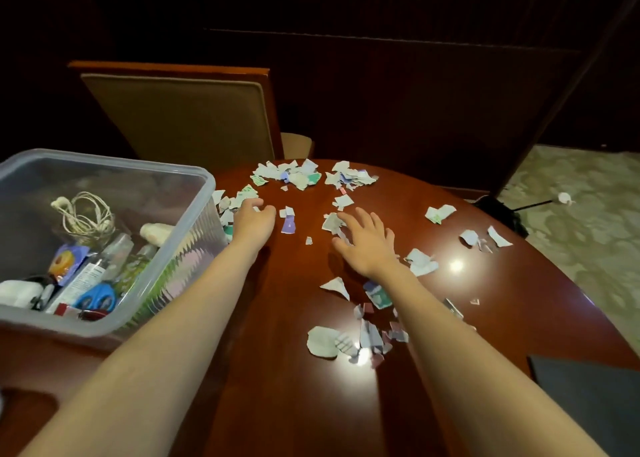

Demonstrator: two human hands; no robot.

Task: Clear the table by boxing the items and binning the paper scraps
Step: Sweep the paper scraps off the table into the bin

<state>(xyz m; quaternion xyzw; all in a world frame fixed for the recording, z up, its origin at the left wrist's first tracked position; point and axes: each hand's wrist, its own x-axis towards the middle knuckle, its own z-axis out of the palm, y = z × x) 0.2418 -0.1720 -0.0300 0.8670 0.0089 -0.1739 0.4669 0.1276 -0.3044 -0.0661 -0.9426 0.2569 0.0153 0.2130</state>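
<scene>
Closest to you, at the right corner of the worktop, lies a dark flat thing. I cannot tell what it is. Just past it, between your two arms, sits a small bunch of paper scraps, white, pink and green, beside a shiny spot of light.

On your left stands the clear plastic box. The items are in it: blue scissors, a small bottle and a coiled white cord. So I think the boxing part is done, and the scraps are the job that is left.

Your left grip is right beside the box wall, with its fingers curled down on the scraps that lie there. It looks like it is raking them into a pile, but I cannot tell if it has any pinched. Your right grip is released. Its fingers are spread wide and low over a few scraps in the middle, likely so it can sweep many at once.

Farther on, at the far edge of the worktop, is the big heap of torn paper. Behind it a padded chair is pushed up close. A crumpled paper ball lies on the carpet at the far right. No bin shows here, so you will have to look for one before you carry anything away.
</scene>
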